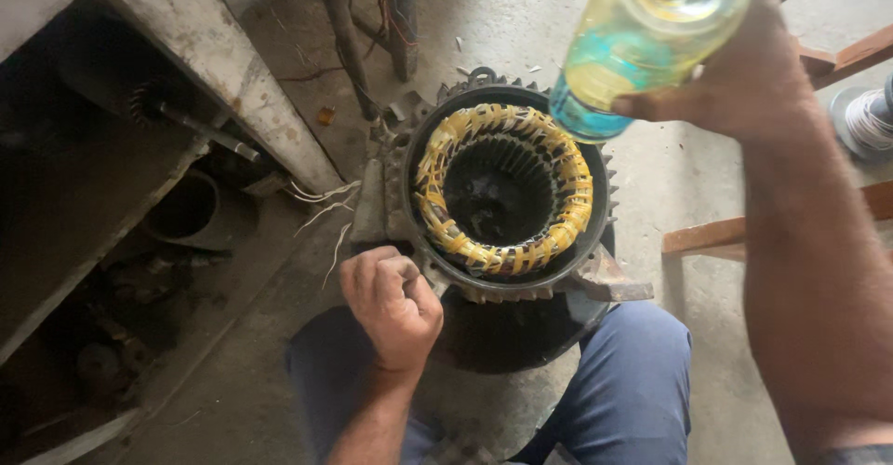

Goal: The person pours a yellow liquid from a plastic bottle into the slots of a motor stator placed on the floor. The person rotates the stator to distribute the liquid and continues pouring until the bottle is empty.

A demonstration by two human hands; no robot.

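A round motor stator housing (419, 139) stands on the floor between my knees, its opening facing up. Inside it a ring of copper windings wrapped in yellow tape (502, 191) circles a dark slotted core. My right hand (744, 74) holds a clear plastic bottle of yellowish liquid (651, 28), tipped neck-down over the housing's far right rim; its blue cap end (586, 116) hangs just above the windings. My left hand (391, 302) is curled into a fist against the housing's near left edge, with nothing seen in it.
White lead wires (326, 206) trail from the housing's left side. A dirty workbench frame (223, 65) with a dark pot (191, 209) beneath stands left. Wooden bars (716, 234) lie right, a wire spool (865, 121) beyond. My blue-trousered knees (633, 381) flank the housing.
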